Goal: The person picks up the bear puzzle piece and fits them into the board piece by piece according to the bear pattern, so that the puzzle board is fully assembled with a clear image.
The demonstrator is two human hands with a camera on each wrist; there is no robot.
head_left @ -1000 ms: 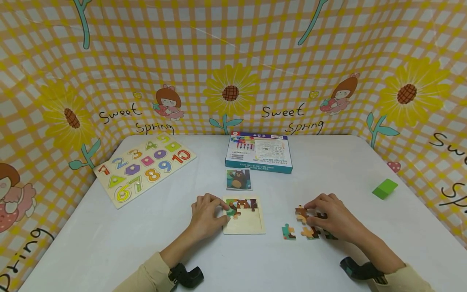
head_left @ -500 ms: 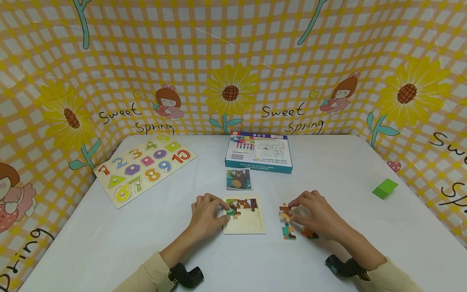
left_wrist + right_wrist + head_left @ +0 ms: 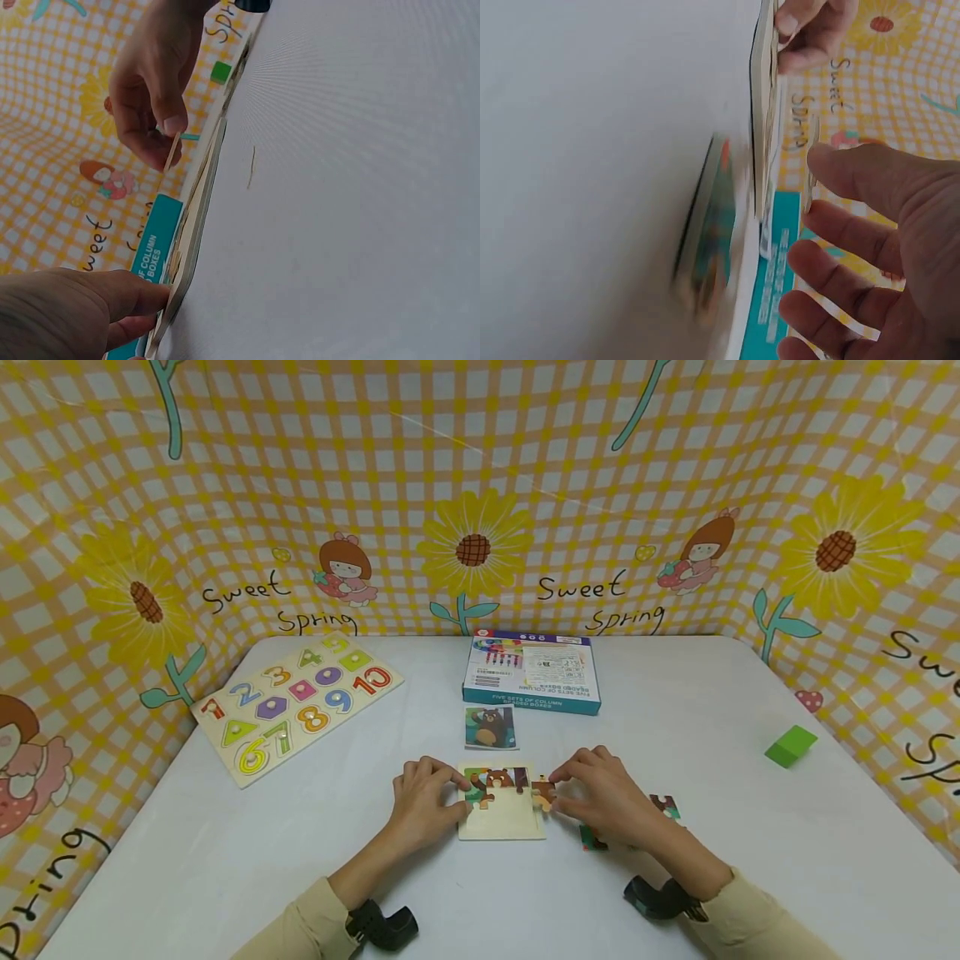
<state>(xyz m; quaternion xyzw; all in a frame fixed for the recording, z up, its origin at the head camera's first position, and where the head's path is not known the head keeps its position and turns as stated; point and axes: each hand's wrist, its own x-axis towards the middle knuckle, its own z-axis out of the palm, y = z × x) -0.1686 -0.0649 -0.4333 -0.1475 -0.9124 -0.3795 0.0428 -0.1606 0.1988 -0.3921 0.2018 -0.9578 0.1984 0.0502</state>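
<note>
While our right hand pinches one bear jigsaw piece at the wooden tray, lower centre, we risk jamming by skewed insertion; left hand: thumb and forefinger apart, touching tray's left side.

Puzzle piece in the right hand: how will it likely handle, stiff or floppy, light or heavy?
The puzzle piece is probably stiff: edge-on in the wrist views, it looks thin but straight. It seems light, since the right hand holds it in a thumb-and-fingertip pinch. Being flat, it would likely slide rather than roll if pushed.
</note>
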